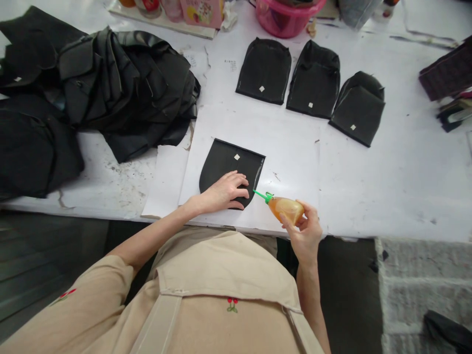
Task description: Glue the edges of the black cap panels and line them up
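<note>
Bottle (285,208) gripped in R hand (305,235) | L hand (223,191) flat — black piece (231,164) | three more (313,81) behind

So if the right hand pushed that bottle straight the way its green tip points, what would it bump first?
Probably the black piece: the bottle in the right hand aims its tip at that piece's edge, just by the left hand.

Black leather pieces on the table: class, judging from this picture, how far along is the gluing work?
Seemingly done: three black pieces lie set out in a row at the far side. In hand: the left hand presses flat on one black piece lying on white paper, while the right hand holds an amber glue bottle, its green nozzle at the piece's edge. Apparently left: a heap of black pieces.
</note>
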Demonstrator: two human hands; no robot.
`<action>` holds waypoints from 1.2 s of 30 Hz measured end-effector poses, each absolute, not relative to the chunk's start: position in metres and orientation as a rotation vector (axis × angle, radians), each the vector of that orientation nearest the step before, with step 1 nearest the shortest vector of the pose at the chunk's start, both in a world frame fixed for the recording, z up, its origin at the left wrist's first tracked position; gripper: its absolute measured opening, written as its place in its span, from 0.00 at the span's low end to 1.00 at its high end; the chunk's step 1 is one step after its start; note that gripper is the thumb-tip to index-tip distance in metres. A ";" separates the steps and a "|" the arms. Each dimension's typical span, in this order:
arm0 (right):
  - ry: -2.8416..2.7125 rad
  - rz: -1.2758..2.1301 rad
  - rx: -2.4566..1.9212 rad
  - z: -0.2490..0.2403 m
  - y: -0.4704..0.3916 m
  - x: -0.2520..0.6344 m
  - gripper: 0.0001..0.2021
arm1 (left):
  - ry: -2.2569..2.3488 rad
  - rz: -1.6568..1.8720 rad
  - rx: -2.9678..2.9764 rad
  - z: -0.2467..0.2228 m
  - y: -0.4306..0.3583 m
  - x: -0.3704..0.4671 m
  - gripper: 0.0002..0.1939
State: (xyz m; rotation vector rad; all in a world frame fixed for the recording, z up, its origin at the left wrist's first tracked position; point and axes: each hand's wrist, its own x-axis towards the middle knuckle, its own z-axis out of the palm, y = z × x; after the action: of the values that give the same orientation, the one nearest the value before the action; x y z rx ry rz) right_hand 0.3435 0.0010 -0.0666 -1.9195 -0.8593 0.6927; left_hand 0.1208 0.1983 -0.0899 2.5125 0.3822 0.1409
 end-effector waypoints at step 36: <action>-0.886 0.714 -1.911 -0.066 -0.035 0.319 0.26 | 0.368 0.267 2.485 -0.110 0.196 0.114 0.05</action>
State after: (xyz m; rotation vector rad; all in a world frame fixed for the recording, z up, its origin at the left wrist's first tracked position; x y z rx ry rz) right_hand 0.3193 -0.0350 -0.0662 -1.9107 -0.8863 0.7144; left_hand 0.1138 0.1957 -0.1100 2.4849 0.3678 0.2670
